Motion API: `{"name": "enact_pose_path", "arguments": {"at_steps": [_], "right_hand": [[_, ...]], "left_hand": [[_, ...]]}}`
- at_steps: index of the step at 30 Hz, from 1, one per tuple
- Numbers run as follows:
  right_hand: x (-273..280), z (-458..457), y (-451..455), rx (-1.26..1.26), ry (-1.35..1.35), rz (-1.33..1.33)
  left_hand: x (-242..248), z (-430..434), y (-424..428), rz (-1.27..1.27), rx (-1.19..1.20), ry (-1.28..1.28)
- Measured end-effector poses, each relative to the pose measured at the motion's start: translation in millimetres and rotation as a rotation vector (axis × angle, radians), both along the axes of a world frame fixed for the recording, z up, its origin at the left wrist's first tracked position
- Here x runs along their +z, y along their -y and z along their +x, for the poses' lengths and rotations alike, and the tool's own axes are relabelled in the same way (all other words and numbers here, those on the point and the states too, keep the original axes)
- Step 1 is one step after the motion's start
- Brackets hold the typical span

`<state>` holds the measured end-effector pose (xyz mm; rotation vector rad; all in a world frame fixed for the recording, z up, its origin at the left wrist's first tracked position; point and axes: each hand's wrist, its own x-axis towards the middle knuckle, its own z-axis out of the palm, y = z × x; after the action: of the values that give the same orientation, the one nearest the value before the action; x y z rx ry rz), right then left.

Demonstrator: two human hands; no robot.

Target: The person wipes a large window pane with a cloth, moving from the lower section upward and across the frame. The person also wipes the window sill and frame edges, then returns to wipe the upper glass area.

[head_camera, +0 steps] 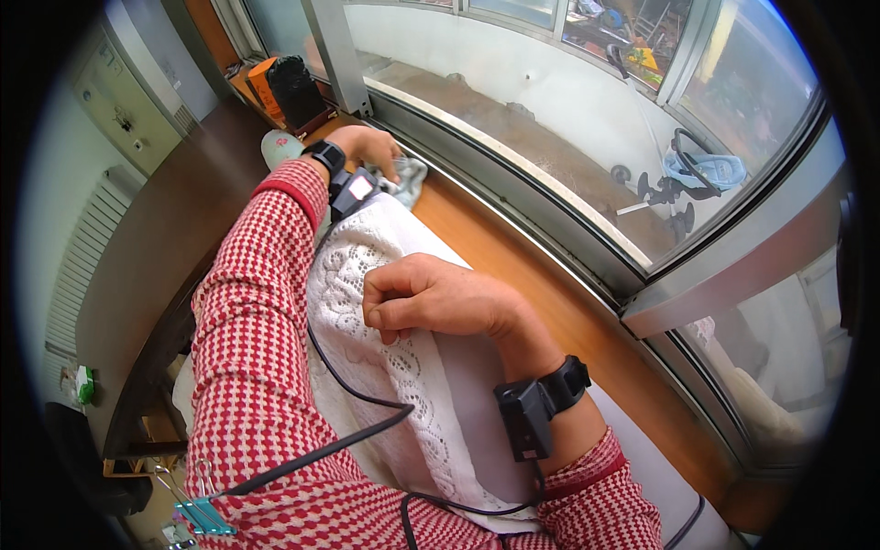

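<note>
My left hand point(368, 146) reaches far forward over a wooden windowsill point(495, 234). Its fingers press on a crumpled grey-green cloth point(411, 180) beside the metal window track point(509, 206); part of the cloth is hidden under the hand. Nearer to me, my right hand point(433, 295) is loosely curled, with nothing visible in it. It hovers over or rests against a white lace cover point(357, 275) draped on a pale padded seat back point(474, 378); contact cannot be told. Both wrists wear black strapped devices.
A black bag point(292, 86) and an orange box point(261, 86) stand at the sill's far end. Black cables point(364, 395) run across my body, one near a teal binder clip point(206, 515). Sliding window frames point(337, 55) border the sill. Beyond the glass stands a blue stroller point(708, 168).
</note>
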<state>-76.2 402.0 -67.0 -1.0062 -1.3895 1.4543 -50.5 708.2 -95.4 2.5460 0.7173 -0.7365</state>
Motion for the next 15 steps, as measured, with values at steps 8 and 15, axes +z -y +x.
{"name": "enact_pose_path", "arguments": {"at_steps": [8,15], "right_hand": [[0.7,3.9,-0.3,0.059,0.055,0.026],[-3.3,3.5,-1.4,0.073,0.085,0.068]], "left_hand": [[16.6,20.8,35.7,0.222,-0.116,-0.097],[17.1,18.5,64.2,0.143,-0.044,-0.087]]}}
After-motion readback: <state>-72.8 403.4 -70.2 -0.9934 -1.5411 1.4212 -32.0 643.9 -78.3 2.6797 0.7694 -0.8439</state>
